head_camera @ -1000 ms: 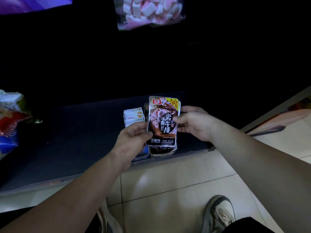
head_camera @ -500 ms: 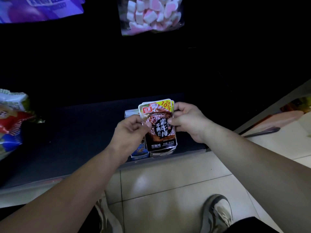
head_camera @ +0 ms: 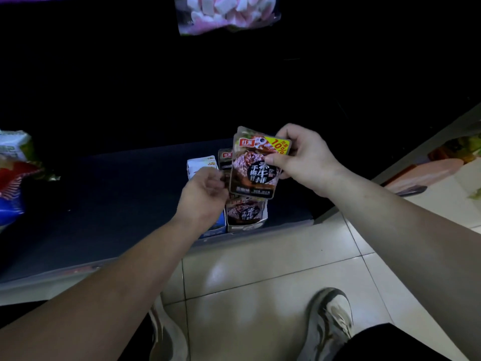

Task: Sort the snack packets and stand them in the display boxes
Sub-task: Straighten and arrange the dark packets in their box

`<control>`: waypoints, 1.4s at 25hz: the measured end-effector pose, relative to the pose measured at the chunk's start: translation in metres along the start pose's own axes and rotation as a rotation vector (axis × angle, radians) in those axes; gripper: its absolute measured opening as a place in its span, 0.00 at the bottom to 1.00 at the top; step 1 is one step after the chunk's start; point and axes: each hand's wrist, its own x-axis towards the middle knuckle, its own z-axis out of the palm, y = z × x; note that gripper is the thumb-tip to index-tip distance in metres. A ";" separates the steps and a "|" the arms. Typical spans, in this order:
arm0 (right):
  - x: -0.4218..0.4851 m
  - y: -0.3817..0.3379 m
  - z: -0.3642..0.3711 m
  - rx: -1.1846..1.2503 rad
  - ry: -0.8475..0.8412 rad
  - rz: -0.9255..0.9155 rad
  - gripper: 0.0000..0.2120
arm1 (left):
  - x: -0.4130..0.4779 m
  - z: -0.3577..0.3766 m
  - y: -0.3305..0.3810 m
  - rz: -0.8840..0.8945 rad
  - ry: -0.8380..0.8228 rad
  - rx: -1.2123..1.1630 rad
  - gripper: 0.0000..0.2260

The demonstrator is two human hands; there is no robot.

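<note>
My right hand (head_camera: 304,158) pinches the upper right part of a dark beef-snack packet (head_camera: 253,169) with a yellow 10% corner, holding it up, slightly tilted, above a small display box (head_camera: 246,225). More packets of the same kind (head_camera: 244,211) stand in that box. My left hand (head_camera: 204,191) sits lower left of the raised packet, fingers curled at the left edge of the standing packets. A blue and white display box (head_camera: 217,229) with white packets (head_camera: 201,165) stands just left, partly hidden by my left hand.
Both boxes stand near the front edge of a dark low shelf (head_camera: 104,204). Colourful snack bags (head_camera: 13,178) lie at its left end. A bag of pink and white marshmallows (head_camera: 223,14) hangs above. Tiled floor (head_camera: 260,269) and my shoes are below; another shelf edge (head_camera: 429,175) runs at right.
My right hand has lifted the dark packet up and to the right. My left hand has let go of its left edge and dropped toward the packets in the box.
</note>
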 end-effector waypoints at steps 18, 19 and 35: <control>0.005 0.033 0.024 -0.294 -0.201 -0.005 0.13 | -0.002 0.002 -0.034 -0.188 -0.012 -0.055 0.21; 0.004 0.039 0.030 -0.332 -0.164 -0.031 0.13 | -0.003 0.001 -0.033 -0.164 -0.005 -0.026 0.19; 0.013 0.046 0.043 -0.062 -0.083 0.149 0.10 | -0.005 0.001 -0.018 0.037 0.039 -0.138 0.06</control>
